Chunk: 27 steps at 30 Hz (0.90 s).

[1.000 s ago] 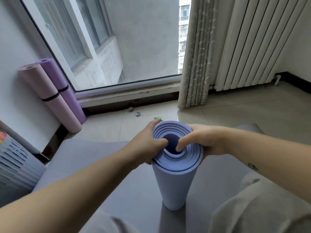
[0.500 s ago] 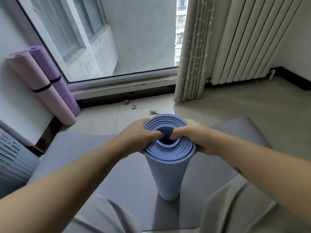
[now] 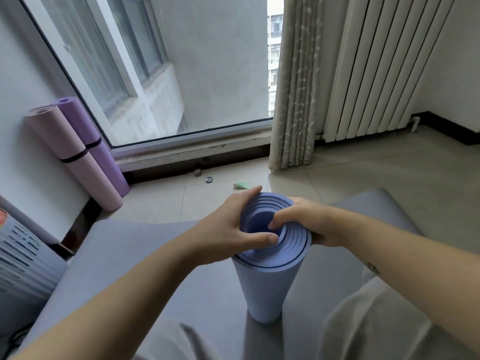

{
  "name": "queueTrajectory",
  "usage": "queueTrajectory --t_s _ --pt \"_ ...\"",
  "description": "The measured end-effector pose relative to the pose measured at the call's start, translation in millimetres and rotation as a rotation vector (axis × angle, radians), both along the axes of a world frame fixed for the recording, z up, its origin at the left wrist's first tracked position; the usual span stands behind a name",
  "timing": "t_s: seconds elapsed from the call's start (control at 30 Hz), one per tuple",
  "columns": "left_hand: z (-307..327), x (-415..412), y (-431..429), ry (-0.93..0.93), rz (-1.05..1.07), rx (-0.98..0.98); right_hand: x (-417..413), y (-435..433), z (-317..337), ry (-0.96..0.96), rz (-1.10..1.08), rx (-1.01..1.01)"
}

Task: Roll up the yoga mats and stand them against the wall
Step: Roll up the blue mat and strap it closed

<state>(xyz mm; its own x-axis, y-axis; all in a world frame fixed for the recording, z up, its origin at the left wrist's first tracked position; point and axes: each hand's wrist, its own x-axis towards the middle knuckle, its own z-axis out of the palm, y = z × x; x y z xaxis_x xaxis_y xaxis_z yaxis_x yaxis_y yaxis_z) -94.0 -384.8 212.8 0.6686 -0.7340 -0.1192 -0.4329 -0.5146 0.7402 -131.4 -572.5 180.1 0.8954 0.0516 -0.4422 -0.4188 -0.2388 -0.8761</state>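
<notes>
Since half a second ago the left hand (image 3: 228, 229) has shifted on the roll's top: its thumb, which was tucked into the core beside the other hand's, now lies flat across the spiral edges, and its forefinger reaches along the far rim. The blue mat (image 3: 265, 289) is rolled and stands upright on its end in front of the person, on a grey mat (image 3: 145, 255) spread flat on the floor (image 3: 363, 172). Its layers sit loosely, with gaps between the coils and an open core. The left hand's fingers (image 3: 262, 239) clasp the roll's top from the left, thumb on the end face and the rest round the outside. The right hand (image 3: 306, 222) holds the opposite side, its fingers (image 3: 279, 220) curled over the rim and hooked into the core, pinching the inner coils. Both forearms reach in from the lower corners, and pale trousers show at the bottom edge. Well apart to the left, a pink mat (image 3: 75, 157) and a purple mat (image 3: 96, 141), each rolled and bound with a dark strap, lean side by side against the white wall (image 3: 15, 100) beside the window (image 3: 207, 74). A curtain (image 3: 293, 100) hangs right of the glass, with a white radiator (image 3: 376, 68) beyond it. A green scrap (image 3: 241, 185) and a small round cap (image 3: 208, 180) lie on the tiles near the sill. A grey slotted basket (image 3: 20, 261) sits at the left edge.
</notes>
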Motion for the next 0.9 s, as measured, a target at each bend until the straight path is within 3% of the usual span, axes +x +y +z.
queueTrajectory --t_s 0.2,0.43,0.57,0.7,0.9 --pt "-5.9 2.3 -9.0 -0.065 -0.054 0.051 4.5 -19.5 0.6 0.069 0.109 0.076" --pt "-2.0 20.0 -4.2 -0.111 -0.065 0.130 9.0 -7.3 -5.3 0.067 0.023 0.138" --pt "-4.6 -8.0 1.5 -0.421 0.023 0.031 6.6 -12.6 -4.4 0.048 -0.032 0.122" --pt "-18.9 -38.0 -1.0 -0.680 -0.053 0.340 8.3 -10.4 -4.8 0.049 -0.090 0.103" --pt "-25.1 -35.3 -5.7 -0.601 -0.010 0.256 4.7 -4.5 0.9 0.029 -0.060 0.079"
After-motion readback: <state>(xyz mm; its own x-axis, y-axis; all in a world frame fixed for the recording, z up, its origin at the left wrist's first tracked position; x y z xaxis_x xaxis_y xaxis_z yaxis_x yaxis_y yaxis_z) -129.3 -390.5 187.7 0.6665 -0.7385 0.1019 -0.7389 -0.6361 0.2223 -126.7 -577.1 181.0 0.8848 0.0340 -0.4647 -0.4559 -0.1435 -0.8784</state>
